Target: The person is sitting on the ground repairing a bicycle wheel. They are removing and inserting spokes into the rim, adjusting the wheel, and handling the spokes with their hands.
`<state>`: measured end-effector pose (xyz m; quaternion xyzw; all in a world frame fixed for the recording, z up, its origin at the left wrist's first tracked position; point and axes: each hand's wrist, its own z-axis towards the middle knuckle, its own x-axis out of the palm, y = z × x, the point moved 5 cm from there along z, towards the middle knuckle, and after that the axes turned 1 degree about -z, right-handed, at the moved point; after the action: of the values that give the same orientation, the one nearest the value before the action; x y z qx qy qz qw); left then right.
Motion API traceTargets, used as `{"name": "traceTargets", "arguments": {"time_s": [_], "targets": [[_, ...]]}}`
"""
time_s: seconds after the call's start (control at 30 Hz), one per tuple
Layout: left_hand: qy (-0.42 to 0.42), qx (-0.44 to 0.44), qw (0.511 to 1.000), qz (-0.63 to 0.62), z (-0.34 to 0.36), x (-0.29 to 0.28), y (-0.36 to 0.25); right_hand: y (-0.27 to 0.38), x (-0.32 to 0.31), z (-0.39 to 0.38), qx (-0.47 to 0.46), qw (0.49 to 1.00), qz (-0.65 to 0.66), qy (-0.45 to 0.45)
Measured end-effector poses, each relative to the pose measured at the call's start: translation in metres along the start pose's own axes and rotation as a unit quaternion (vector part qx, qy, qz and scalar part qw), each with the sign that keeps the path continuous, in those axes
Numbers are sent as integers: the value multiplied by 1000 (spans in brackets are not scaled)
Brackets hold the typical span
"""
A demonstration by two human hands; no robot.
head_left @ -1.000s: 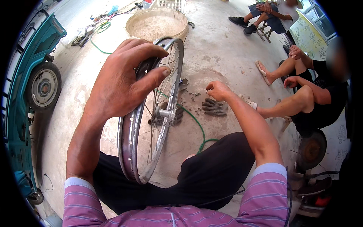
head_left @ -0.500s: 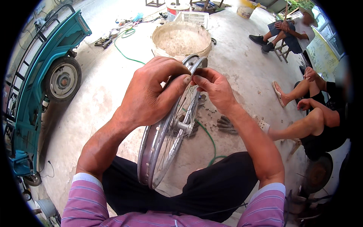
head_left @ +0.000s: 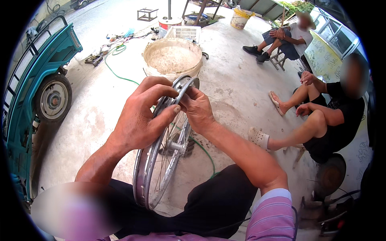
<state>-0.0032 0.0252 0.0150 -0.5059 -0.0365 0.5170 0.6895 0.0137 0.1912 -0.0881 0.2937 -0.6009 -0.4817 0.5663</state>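
Note:
A bare metal spoked wheel (head_left: 142, 180) stands tilted on end between my knees, its hub (head_left: 176, 146) over the concrete. My left hand (head_left: 140, 112) grips the upper rim, fingers curled over it and thumb along the near side. My right hand (head_left: 198, 110) has its fingers pinched against the rim's top from the right; what they hold is hidden. Under the hub lies a dark glove (head_left: 167, 151), partly covered by the wheel, near a green hose (head_left: 205, 150).
A large dirty tub (head_left: 173, 56) stands ahead, backed by a white crate (head_left: 185, 32) and bucket (head_left: 240, 19). A teal cargo tricycle (head_left: 40, 60) is on the left. Two seated people, one farther back (head_left: 295, 40) and one nearer (head_left: 337, 112), are on the right, beside loose tyres (head_left: 329, 176).
My right hand came up from the lower right to the top of the rim and stays there, fingers pinched. The view has tilted up, showing more of the yard ahead.

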Motion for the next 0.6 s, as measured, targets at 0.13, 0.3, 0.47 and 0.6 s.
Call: {"name": "traceTargets", "arguments": {"time_s": [0.13,0.3,0.47,0.6], "targets": [[24,-79,996,-21,1,-2,12,4,11,-12,0,994,-109,0],[26,-17,999,-17,-6,-13,0,28,27,-29,-26,989,-143,7],[12,24,999,-19,-9,-9,-7,39,32,-38,-11,994,-103,24],[12,25,1000,-13,-10,-8,-1,22,24,-36,27,988,-141,47]]}}
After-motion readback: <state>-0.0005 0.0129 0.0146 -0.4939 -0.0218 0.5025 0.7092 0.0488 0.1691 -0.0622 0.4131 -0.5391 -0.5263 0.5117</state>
